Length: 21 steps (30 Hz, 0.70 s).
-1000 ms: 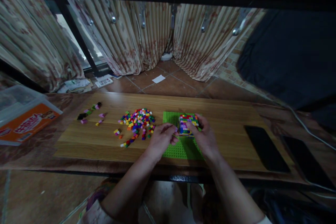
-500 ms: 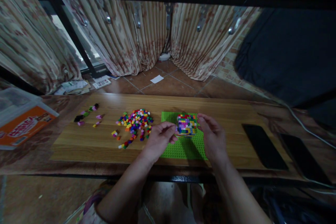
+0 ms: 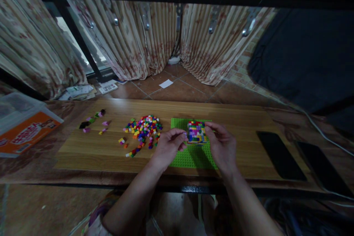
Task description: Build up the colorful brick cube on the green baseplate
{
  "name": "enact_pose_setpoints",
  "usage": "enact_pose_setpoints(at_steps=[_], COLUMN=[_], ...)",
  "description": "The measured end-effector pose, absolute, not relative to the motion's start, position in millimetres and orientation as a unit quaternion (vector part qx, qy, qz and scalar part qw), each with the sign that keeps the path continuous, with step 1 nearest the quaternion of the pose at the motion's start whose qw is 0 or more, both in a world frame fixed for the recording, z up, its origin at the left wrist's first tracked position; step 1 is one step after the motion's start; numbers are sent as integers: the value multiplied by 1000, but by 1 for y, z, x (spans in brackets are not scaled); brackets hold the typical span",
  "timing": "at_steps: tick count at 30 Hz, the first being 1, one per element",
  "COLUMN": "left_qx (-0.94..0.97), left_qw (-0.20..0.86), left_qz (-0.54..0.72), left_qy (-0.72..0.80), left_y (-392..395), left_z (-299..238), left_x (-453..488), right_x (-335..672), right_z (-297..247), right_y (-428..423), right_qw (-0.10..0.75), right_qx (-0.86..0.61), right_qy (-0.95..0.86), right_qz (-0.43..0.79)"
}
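My left hand sits just left of a multicoloured stack of tiny bricks, its thumb and fingertips pinched together at the stack's left side. Whether a brick lies in that pinch is too small to tell. The fingertips of my right hand reach the stack's right side. The stack stands on a green studded baseplate. Left of the plate lies a heap of loose coloured bricks, and a few scattered bricks sit farther left.
The bricks and plate lie on a wooden board on a wood-patterned table. A clear plastic box with an orange label stands at the left. Two black phones lie at the right. Curtains hang behind, above a tiled floor.
My right hand has come back in toward the stack, its fingertips now at the right side. My left hand has stayed close to the stack's left side.
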<state>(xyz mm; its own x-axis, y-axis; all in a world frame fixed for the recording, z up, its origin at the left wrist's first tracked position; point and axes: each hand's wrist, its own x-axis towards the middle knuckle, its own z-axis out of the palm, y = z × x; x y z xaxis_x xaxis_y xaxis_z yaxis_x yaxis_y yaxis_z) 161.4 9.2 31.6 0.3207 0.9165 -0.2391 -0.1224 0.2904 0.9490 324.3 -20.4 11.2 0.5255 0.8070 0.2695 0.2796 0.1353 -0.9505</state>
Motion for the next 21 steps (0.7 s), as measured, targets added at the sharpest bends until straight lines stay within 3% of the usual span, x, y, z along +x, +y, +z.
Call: enact_pose_setpoints(at_steps=[15, 21], left_qx=[426, 428], left_qw=[675, 685], left_qz=[408, 402], left_qy=[443, 431], left_y=[9, 8], left_z=[35, 36], left_x=[161, 161], right_x=[324, 317], right_z=[12, 25], right_y=[-19, -26], right_qw=[595, 560], right_qx=[-636, -634], right_qy=[-453, -524], right_qz=[187, 101])
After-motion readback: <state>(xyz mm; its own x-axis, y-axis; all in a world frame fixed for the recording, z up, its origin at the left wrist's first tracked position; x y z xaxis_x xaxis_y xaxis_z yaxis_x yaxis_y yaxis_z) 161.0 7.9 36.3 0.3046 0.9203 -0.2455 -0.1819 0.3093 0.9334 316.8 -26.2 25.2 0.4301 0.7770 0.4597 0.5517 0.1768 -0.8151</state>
